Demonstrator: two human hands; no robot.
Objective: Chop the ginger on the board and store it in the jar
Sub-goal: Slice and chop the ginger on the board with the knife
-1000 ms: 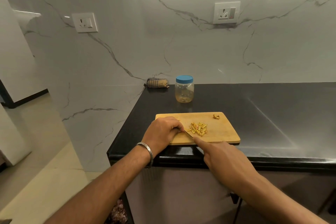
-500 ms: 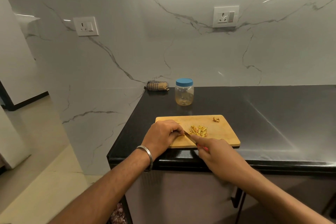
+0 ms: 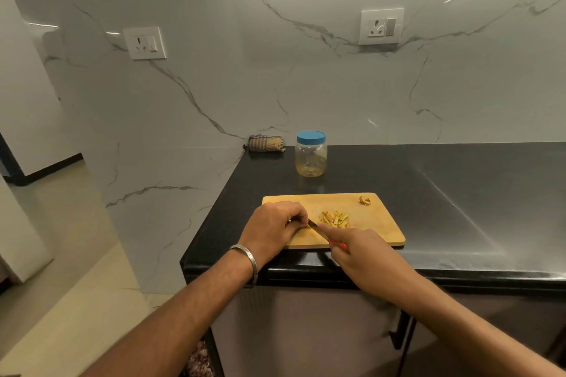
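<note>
Right hand (image 3: 364,254) grip clamped round knife (image 3: 318,229), blade slanting up-left toward curled left hand (image 3: 272,228) beside ginger (image 3: 334,219).

A black polished countertop (image 3: 428,193) meets a marble wall; a wooden cutting board (image 3: 379,229) lies near its front edge; behind the board stands a clear jar (image 3: 311,159) with a blue lid; a folded checked cloth (image 3: 265,143) rests at the back-left corner

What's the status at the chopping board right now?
Right hand grips knife; left hand curled on board. Ginger pile chopped. Jar lidded. Nothing blocking.
</note>
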